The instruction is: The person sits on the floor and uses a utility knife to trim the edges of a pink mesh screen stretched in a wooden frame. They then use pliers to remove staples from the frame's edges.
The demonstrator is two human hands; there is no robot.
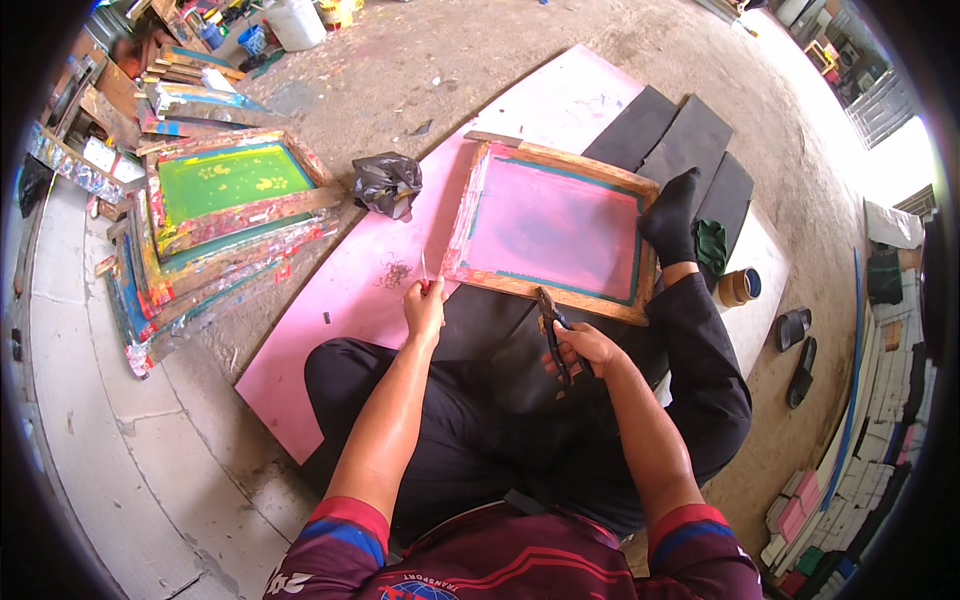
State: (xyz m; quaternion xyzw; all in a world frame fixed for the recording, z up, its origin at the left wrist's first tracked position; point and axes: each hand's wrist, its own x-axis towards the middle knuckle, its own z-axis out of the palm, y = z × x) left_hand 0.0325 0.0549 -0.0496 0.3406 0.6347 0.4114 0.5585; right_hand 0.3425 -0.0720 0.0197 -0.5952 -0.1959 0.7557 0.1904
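Rough concrete floor spreads all around you, and you sit on it cross-legged in dark trousers with a pink sheet laid in front of you. Resting on that sheet, just past your knees, is a wooden frame stretched with pink mesh, tilted slightly, its near edge close to both hands. Your left hand is closed around a thin red-handled tool, its tip pointing up beside the frame's left corner. Your right hand is closed around dark pliers, whose nose touches the frame's near edge. Your socked foot rests on the frame's right corner. A small tangle of staples lies on the sheet just left of the tool. A crumpled black bag sits beyond it. To your left, paint-smeared frames are stacked. A tape roll lies to your right.
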